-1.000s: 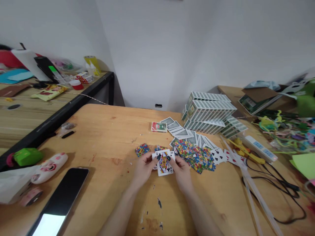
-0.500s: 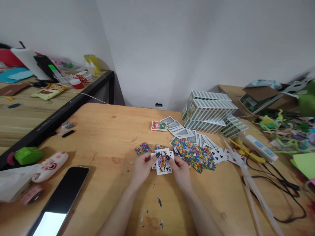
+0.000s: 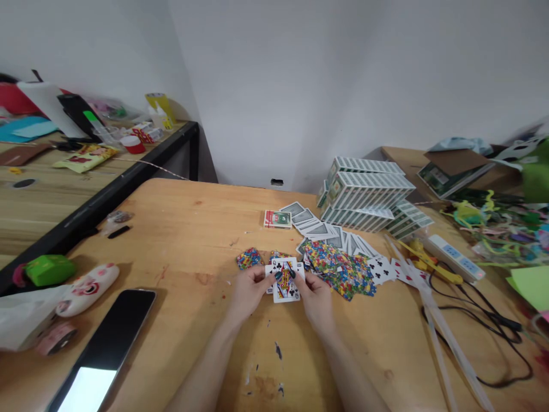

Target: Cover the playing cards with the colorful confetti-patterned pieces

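Observation:
Both hands hold face-up playing cards (image 3: pixel 286 289) over the middle of the table, with a queen of clubs in front and at least one other card behind it. My left hand (image 3: pixel 253 289) pinches the left side, its thumb on the front. On the right side, my right hand (image 3: pixel 315 294) grips the cards with its thumb on the queen. Just beyond lie a small pile of colourful patterned cards (image 3: pixel 249 258) and a wide spread of the same pattern (image 3: pixel 338 269). Grey-backed cards (image 3: pixel 319 230) fan out behind them, beside a card box (image 3: pixel 277 219).
Striped card boxes (image 3: pixel 371 191) are stacked at the back right. A power strip (image 3: pixel 454 257), black cables (image 3: pixel 480 320) and clear plastic strips (image 3: pixel 441 332) lie to the right. On the left are a phone (image 3: pixel 107 343), a white toy (image 3: pixel 88 290) and a green object (image 3: pixel 50 270).
The queen card has straightened from a slight tilt to nearly upright between my hands. More of the card behind shows at its upper left. The other things stay in place.

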`<act>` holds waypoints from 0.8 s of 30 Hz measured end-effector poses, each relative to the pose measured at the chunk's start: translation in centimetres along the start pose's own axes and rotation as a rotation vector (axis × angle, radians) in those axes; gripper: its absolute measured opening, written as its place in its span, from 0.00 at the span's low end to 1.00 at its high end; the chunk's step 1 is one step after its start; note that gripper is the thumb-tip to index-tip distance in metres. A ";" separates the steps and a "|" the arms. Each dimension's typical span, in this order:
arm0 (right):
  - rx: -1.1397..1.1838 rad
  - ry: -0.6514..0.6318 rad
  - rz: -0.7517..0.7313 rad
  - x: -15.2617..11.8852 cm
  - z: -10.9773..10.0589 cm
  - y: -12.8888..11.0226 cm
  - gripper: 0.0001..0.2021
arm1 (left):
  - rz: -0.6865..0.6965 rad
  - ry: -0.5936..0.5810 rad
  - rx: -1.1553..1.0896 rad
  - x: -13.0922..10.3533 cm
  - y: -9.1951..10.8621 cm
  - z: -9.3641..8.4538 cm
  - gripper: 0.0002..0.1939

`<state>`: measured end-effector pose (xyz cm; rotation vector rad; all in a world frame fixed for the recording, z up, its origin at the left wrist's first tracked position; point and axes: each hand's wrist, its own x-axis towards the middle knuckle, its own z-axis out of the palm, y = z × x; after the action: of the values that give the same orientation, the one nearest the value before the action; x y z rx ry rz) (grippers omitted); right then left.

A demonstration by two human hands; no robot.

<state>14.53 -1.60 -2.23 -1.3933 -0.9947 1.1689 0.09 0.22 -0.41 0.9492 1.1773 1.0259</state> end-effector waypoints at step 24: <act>0.059 -0.157 0.062 0.3 -0.5 -0.2 0.14 | -0.032 -0.043 -0.032 0.0 0.6 -0.6 0.10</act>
<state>15.10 -1.41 -2.01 -1.3095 -1.0231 1.3598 -0.54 0.45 0.10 0.9206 1.1338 0.9913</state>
